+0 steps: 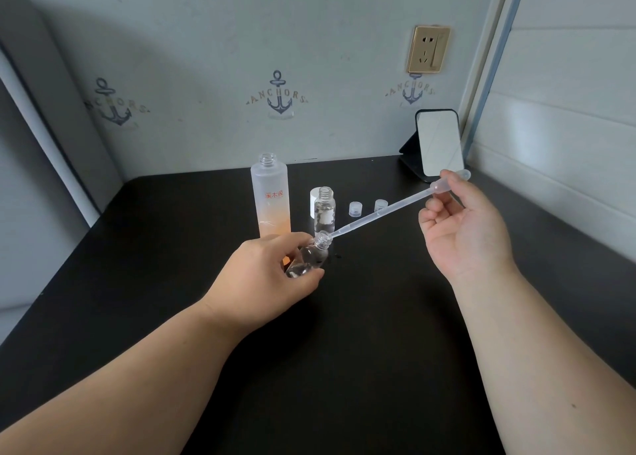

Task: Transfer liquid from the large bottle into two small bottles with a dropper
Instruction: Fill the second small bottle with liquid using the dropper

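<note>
The large bottle [270, 200] stands upright and uncapped on the black table [361, 351], near the back wall. Just to its right stands an open small bottle [324, 210], with a white cap [315, 201] behind it and two small clear caps [354, 209] further to the right. The left hand [272, 275] grips the second small bottle [309, 256], tilted with its neck toward the right. The dropper [382, 212] has its tip at this neck, and the right hand [461, 227] pinches its bulb between thumb and fingers. A small mirror [438, 143] leans in the back right corner.
</note>
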The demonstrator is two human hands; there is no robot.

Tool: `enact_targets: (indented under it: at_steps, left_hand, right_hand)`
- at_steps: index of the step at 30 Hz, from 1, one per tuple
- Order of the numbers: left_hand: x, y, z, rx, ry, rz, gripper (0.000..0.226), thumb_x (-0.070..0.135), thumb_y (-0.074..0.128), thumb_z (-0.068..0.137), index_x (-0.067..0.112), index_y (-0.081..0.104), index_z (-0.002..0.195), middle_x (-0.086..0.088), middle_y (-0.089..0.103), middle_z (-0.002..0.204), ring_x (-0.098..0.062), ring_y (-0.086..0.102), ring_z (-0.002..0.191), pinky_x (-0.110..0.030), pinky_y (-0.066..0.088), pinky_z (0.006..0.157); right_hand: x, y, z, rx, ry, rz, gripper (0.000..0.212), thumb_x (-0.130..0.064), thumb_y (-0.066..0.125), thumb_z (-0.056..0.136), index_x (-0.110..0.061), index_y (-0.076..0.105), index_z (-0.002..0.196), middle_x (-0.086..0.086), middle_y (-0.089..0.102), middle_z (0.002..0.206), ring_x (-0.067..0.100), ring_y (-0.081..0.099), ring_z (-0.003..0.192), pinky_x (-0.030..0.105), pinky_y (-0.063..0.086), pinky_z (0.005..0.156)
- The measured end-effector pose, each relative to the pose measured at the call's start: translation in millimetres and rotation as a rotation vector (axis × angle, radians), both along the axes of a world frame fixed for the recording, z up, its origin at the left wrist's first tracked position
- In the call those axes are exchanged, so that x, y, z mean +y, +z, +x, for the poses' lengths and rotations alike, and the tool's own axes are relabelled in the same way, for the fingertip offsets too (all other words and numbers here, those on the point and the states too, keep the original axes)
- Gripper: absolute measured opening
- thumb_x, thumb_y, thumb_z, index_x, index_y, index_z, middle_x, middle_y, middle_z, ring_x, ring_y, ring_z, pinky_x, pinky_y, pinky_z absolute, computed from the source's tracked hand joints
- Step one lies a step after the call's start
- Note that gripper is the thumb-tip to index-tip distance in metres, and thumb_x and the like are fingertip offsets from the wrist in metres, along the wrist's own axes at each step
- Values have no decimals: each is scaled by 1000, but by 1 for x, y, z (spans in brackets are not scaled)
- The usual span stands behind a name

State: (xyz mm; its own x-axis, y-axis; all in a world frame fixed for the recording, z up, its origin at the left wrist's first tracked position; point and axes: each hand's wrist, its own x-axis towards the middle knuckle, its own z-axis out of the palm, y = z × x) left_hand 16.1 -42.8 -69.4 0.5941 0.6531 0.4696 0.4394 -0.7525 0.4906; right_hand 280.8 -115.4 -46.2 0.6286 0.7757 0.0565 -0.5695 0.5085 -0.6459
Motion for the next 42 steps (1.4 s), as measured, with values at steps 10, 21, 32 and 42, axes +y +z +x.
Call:
enact_targets:
  at_steps: [10,21,32,42]
  left_hand:
    - [-1,1,0,14,-8,-3,25,42,74,82,39,68,105,24,61,82,3,58,79,-7,41,63]
    - [1,-2,1,-1,-8,16,28,53,66,78,43,63,104,26,60,84,4,58,76,-8,40,60]
    - [1,-1,2,35,12,17,27,53,65,79,40,66,103,23,61,83,2,58,79,-12,41,62]
    - [0,1,3,43,14,-102,23,55,72,78,43,58,92,33,61,84,2,62,77,-7,42,61]
  right_hand:
    - [2,-1,3,-34,15,-8,16,-10,71,88,-12,77,74,-1,67,72,10,45,50,19,40,50]
    - [1,-2,5,-25,27,-12,19,-7,69,90,-11,76,72,0,66,72,8,40,46,18,35,47]
    - [-1,0,2,-32,-5,-17,18,-12,72,89,-15,78,73,-1,68,73,11,49,52,19,43,54]
    - [-4,3,1,94,-28,15,17,-12,71,90,-9,80,76,3,69,75,15,62,61,23,49,59]
